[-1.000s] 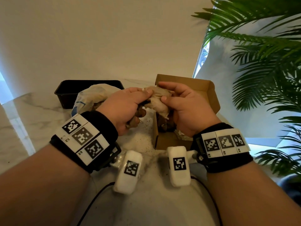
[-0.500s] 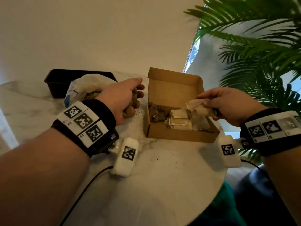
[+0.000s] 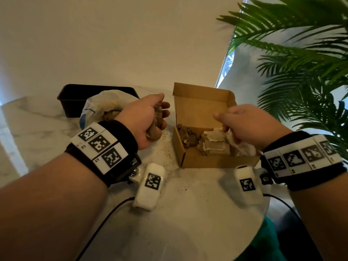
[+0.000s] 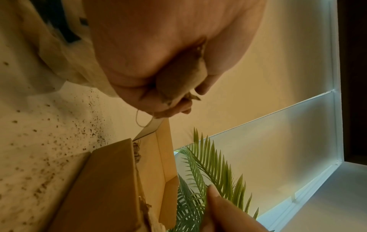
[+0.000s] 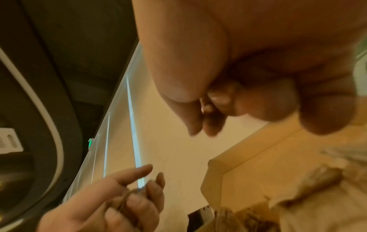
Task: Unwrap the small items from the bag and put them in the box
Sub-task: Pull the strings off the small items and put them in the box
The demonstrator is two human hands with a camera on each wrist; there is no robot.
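Fingers of the left hand (image 3: 145, 119) were curled round a brown crumpled item (image 3: 156, 123), gripping it just to the nine o'clock side of the cardboard box (image 3: 199, 159); in the left wrist view the same brown item (image 4: 178, 81) showed wedged between thumb and curled fingers, with a thin thread hanging below it. Fingers of the right hand (image 3: 250, 125) hung bent over the three o'clock end of the box, their tips down among the pale papers; in the right wrist view the hand (image 5: 248, 78) was blurred, its fingers folded in with nothing plainly held, so I could not tell whether they pinched a paper. Inside the box lay a small brown bundle (image 3: 185, 134) at its nine o'clock end and pale torn wrappers (image 3: 214, 144) from the middle toward three o'clock; the lid stood upright at twelve o'clock. Behind the left hand, toward ten o'clock, sat the whitish bag (image 3: 98, 108) with brown contents showing, touching a black tray (image 3: 75, 98) beyond it. Dark crumbs (image 3: 169, 153) speckled the marble table (image 3: 188, 213) between hand and box. Palm fronds (image 3: 301, 63) spread at two o'clock.
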